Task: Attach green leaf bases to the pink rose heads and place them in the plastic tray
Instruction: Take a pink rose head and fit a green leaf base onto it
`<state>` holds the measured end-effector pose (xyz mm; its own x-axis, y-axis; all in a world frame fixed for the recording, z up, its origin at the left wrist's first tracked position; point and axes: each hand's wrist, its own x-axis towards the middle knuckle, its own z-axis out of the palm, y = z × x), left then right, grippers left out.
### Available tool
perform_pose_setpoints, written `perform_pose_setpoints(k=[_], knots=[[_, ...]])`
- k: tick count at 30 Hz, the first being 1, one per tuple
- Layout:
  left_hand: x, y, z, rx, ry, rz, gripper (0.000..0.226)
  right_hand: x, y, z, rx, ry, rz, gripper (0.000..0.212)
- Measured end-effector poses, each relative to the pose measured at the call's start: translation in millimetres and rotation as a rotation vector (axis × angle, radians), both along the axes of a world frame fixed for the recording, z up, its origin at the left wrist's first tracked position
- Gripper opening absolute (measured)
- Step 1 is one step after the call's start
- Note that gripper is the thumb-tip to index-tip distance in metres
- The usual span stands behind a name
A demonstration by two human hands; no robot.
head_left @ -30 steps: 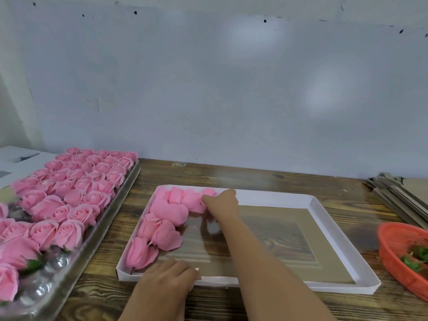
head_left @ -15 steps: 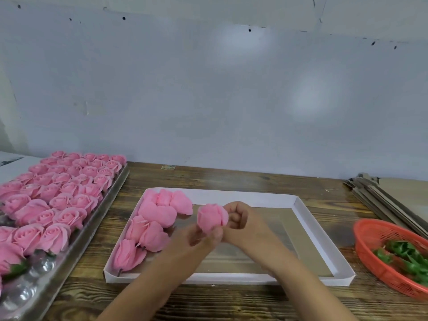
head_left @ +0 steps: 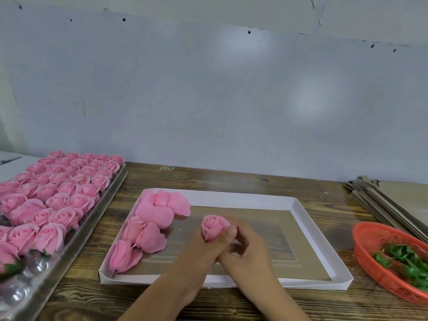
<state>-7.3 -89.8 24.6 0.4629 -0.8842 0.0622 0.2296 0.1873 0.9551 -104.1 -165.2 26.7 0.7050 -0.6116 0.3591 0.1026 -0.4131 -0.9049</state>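
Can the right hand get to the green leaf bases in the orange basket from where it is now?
Probably yes: the right hand grips nothing itself, and bare wooden table and the white cardboard tray's low rim lie between it and the open-topped orange plastic basket of green leaf bases.

Soft, even light fills the scene; 2 pale glare patches mark the wall [head_left: 231,89], hands [head_left: 231,249] slightly motion-blurred, wide-angle bending at the edges.

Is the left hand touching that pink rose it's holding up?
Touching: the head view shows the left hand with fingers wrapped around the base of the pink rose.
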Motion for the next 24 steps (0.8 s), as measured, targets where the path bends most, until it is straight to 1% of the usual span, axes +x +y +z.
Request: perform_pose_setpoints(k=[3, 5, 8, 12, 14, 17, 19, 21, 24], knots=[[5.8, 3.1, -1.3, -0.018, 0.025, 0.012, 0.044, -2.0, 0.9, 1.9, 0.181, -0.030, 0.154, 0.035], [9.6, 5.9, -1.3, 0.002, 0.032, -0.020, 0.036, -4.1, 1.1, 4.1, 0.372, -0.028, 0.290, 0.029], [11.2, 9.9, -0.3, 0.011, 0.005, -0.085, 0.035, -6.3, -2.0, 7.3, 0.676, -0.014, 0.455, 0.032], [7.4, 6.7, -2.4, 0.029, -0.028, -0.007, 0.046, -6.2, -4.9, 8.6, 1.031, 0.000, 0.514, 0.034], [5.6, 5.2, -3.6, 0.008, -0.024, 0.032, 0.045, -6.9, -5.6, 8.8, 1.150, 0.036, 0.528, 0.029], [5.1, 4.3, -2.1, -0.028, -0.068, 0.094, 0.040, -6.8, -6.1, 9.8, 1.223, 0.087, 0.552, 0.030], [5.0, 3.2, -0.9, -0.042, -0.203, 0.204, 0.041, -6.7, -6.7, 9.2, 1.223, 0.104, 0.527, 0.035], [4.0, 2.3, 0.3, -0.070, -0.354, 0.318, 0.040, -6.4, -5.6, 8.8, 1.179, 0.130, 0.510, 0.037], [4.5, 1.4, -2.1, -0.062, -0.444, 0.419, 0.044, -5.9, -1.7, 8.5, 1.012, 0.206, 0.476, 0.041]])
